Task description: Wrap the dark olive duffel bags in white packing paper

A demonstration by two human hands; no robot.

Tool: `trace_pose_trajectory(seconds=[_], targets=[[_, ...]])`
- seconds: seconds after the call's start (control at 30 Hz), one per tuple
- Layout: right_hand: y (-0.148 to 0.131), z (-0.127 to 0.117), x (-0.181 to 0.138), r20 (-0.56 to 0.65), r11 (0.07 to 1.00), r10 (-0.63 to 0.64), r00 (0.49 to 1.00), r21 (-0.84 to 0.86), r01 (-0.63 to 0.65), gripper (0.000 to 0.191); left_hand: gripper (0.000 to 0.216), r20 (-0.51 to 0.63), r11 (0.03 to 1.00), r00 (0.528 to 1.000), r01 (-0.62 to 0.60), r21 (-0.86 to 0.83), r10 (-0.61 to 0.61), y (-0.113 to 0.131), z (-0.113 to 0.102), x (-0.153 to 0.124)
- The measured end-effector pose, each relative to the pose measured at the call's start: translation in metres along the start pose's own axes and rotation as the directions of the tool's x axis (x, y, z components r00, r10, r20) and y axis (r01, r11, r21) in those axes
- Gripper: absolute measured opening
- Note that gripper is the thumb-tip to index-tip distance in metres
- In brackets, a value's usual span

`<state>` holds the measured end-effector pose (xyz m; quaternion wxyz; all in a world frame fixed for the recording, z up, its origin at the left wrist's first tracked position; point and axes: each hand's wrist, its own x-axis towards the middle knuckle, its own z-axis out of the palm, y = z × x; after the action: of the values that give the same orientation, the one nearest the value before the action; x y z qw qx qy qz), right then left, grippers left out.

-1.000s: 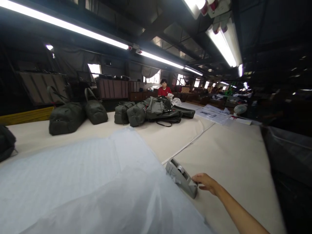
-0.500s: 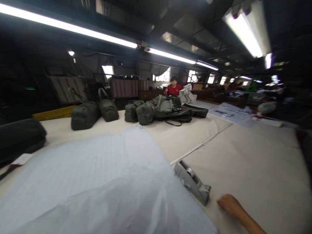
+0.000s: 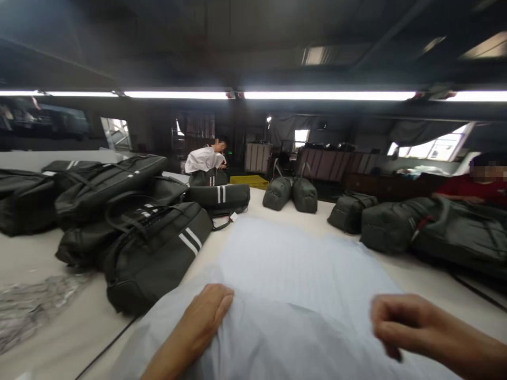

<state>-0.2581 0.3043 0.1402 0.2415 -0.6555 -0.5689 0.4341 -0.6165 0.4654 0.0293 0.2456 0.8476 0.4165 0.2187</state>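
A large translucent white plastic sheet or bag [image 3: 301,269] is spread across the table in front of me. My left hand [image 3: 208,314] lies on its near part, fingers bent over the plastic, and creases run out from the grip. To the right, my right hand [image 3: 412,324] is raised over the sheet, slightly blurred. Its fingers are curled in toward the thumb, and whatever they may hold cannot be made out. Left of the sheet, nearest my left hand, is a dark green duffel bag [image 3: 158,264] with two white stripes.
More dark duffel bags [image 3: 111,184] are piled at the left. Two small bags [image 3: 291,194] stand at the far edge, others [image 3: 435,227] at the right. Crumpled clear plastic [image 3: 39,306] lies at lower left. One person [image 3: 206,158] is at the back, another in red [image 3: 475,187] at the right.
My view has swung left, bringing the duffel pile in and taking the tape dispenser out. My left hand has appeared on the plastic. My right hand has moved from beside the dispenser to above the sheet.
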Motion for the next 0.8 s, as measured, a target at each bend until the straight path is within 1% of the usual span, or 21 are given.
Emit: trace_pose_trajectory(seconds=[0.03,0.07,0.1,0.17,0.23,0.3,0.37,0.43,0.47,0.53,0.57,0.6,0.63,0.67,0.73,0.77,0.8], targets=[[-0.026,0.012,0.025,0.125,0.999,-0.018,0.992,0.034,0.014,0.026,0.034,-0.006,1.000,1.000,-0.004,-0.002,0.004,0.000,0.001,-0.004],[-0.049,0.027,0.053,0.259,0.997,-0.036,0.965,0.072,0.018,0.024,0.033,-0.011,1.000,1.000,-0.009,0.002,0.009,-0.001,0.003,-0.007],[-0.068,0.043,0.082,0.398,0.995,-0.049,0.916,0.099,0.010,0.023,0.031,-0.019,1.000,1.000,-0.012,0.014,0.012,-0.002,0.004,-0.010],[-0.092,0.074,0.141,0.573,0.999,-0.013,0.820,0.033,-0.007,0.030,0.029,-0.034,0.998,0.999,-0.025,0.059,0.027,-0.006,0.007,-0.012],[-0.099,0.097,0.189,0.673,0.993,0.095,0.734,-0.117,-0.021,0.036,0.027,-0.034,0.992,0.998,-0.049,0.115,0.053,-0.011,0.011,-0.012],[-0.097,0.110,0.223,0.715,0.961,0.230,0.660,-0.274,-0.037,0.042,0.026,-0.024,0.980,0.994,-0.096,0.173,0.102,-0.015,0.015,-0.010],[-0.096,0.117,0.241,0.720,0.916,0.343,0.604,-0.399,-0.044,0.045,0.026,-0.019,0.961,0.987,-0.152,0.232,0.161,-0.018,0.018,-0.008],[-0.099,0.121,0.249,0.711,0.875,0.412,0.570,-0.483,-0.030,0.047,0.025,-0.026,0.936,0.977,-0.194,0.295,0.211,-0.020,0.019,-0.007],[-0.100,0.122,0.252,0.700,0.854,0.433,0.567,-0.521,-0.010,0.048,0.024,-0.032,0.921,0.972,-0.212,0.327,0.235,-0.021,0.019,-0.007],[-0.099,0.124,0.256,0.660,0.795,0.450,0.602,-0.603,0.066,0.050,0.023,-0.057,0.884,0.955,-0.247,0.397,0.293,-0.023,0.019,-0.008],[-0.094,0.126,0.259,0.647,0.770,0.444,0.620,-0.630,0.106,0.051,0.024,-0.075,0.862,0.942,-0.265,0.433,0.328,-0.025,0.019,-0.008],[-0.085,0.128,0.262,0.653,0.763,0.428,0.625,-0.631,0.137,0.054,0.025,-0.092,0.840,0.927,-0.282,0.464,0.362,-0.026,0.019,-0.008],[-0.073,0.130,0.266,0.679,0.787,0.400,0.615,-0.599,0.150,0.057,0.026,-0.106,0.819,0.912,-0.298,0.490,0.395,-0.028,0.019,-0.009],[-0.058,0.132,0.270,0.722,0.836,0.359,0.592,-0.531,0.141,0.062,0.027,-0.115,0.801,0.900,-0.309,0.512,0.421,-0.030,0.019,-0.009],[-0.028,0.132,0.278,0.802,0.933,0.262,0.537,-0.354,0.072,0.073,0.027,-0.117,0.779,0.887,-0.322,0.538,0.447,-0.033,0.018,-0.010],[-0.016,0.130,0.280,0.816,0.954,0.231,0.529,-0.297,0.042,0.079,0.026,-0.115,0.773,0.884,-0.325,0.544,0.453,-0.033,0.017,-0.010],[-0.008,0.126,0.282,0.814,0.963,0.214,0.540,-0.267,0.022,0.086,0.026,-0.113,0.770,0.883,-0.327,0.548,0.455,-0.033,0.016,-0.011]])
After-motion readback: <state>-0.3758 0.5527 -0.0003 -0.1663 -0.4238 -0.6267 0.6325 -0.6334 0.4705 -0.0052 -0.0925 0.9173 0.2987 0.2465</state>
